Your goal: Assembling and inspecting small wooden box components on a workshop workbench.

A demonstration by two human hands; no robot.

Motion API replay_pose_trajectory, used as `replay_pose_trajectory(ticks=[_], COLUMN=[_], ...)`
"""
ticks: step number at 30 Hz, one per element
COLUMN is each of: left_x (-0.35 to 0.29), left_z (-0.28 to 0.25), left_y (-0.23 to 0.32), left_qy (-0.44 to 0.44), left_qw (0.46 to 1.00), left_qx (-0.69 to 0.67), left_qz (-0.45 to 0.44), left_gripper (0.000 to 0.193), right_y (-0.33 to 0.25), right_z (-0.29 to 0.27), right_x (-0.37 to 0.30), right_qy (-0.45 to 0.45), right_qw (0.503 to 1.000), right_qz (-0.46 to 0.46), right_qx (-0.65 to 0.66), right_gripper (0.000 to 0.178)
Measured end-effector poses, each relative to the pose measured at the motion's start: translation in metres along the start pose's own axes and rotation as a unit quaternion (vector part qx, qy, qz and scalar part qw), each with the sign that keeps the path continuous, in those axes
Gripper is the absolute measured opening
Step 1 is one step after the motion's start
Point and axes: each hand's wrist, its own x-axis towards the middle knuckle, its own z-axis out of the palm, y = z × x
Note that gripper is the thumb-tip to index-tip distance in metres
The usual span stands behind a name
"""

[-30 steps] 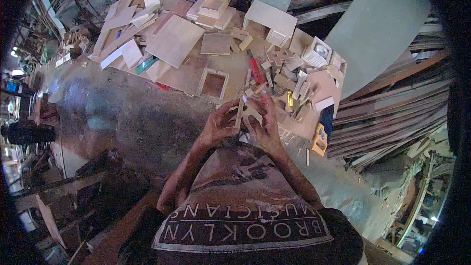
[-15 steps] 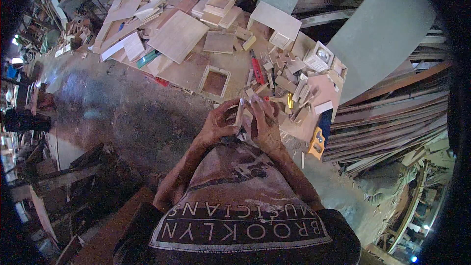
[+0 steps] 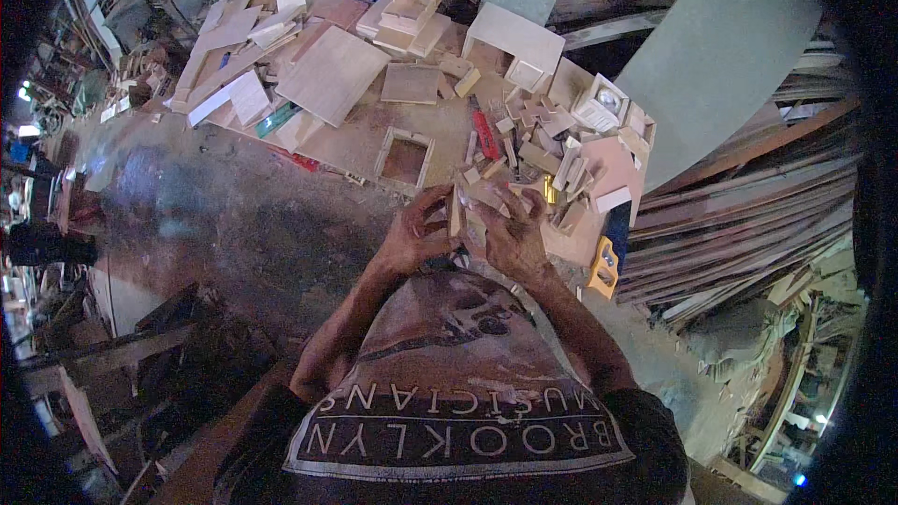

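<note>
Just by the bench's near edge, the left hand grips a small board; whether the right hand does, I cannot tell.

Head view, taken from the left one of two fisheye cameras worn side by side on the head; the lens faces steeply down, upright and unmirrored; the shirt, nearest the lens, spreads across 6 o'clock; the forearms enter at 7 and 5 o'clock, setting the left hand and right hand about the centre, farther off than the shirt; the bench lies beyond, from 10 to 2 o'clock; floor at 9, planks at 3; all corners darken to black.
</note>
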Motion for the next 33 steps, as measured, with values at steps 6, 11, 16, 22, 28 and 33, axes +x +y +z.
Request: replay_pose_trajectory(ticks=[6, 11, 16, 22, 28, 33], left_x=[-0.001, -0.001, -0.002, -0.002, 0.001, 0.004], left_z=[-0.004, -0.005, -0.007, -0.008, -0.011, -0.013], left_y=[-0.002, 0.002, 0.001, 0.009, -0.005, 0.000], left_qy=[0.002, 0.026, 0.008, -0.026, -0.015, -0.024], left_qw=[0.990, 0.983, 0.998, 0.995, 0.993, 0.992], left_qx=[0.134, 0.169, -0.001, -0.089, -0.106, -0.107], left_qz=[0.053, 0.065, 0.055, 0.023, 0.056, 0.059], left_gripper=[0.081, 0.081, 0.085, 0.094, 0.094, 0.091], right_y=[0.008, 0.006, -0.007, -0.029, -0.032, -0.025], right_z=[0.002, -0.008, -0.005, -0.003, -0.004, -0.007], right_x=[0.005, 0.008, 0.022, 0.028, 0.018, 0.017], right_qy=[0.025, -0.038, 0.044, 0.091, 0.056, 0.053], right_qw=[0.998, 0.995, 0.852, 0.592, 0.569, 0.675], right_qz=[-0.061, -0.087, 0.213, 0.317, 0.364, 0.350], right_qx=[0.019, 0.000, 0.475, 0.735, 0.735, 0.647], right_gripper=[0.043, 0.036, 0.059, 0.074, 0.078, 0.075])
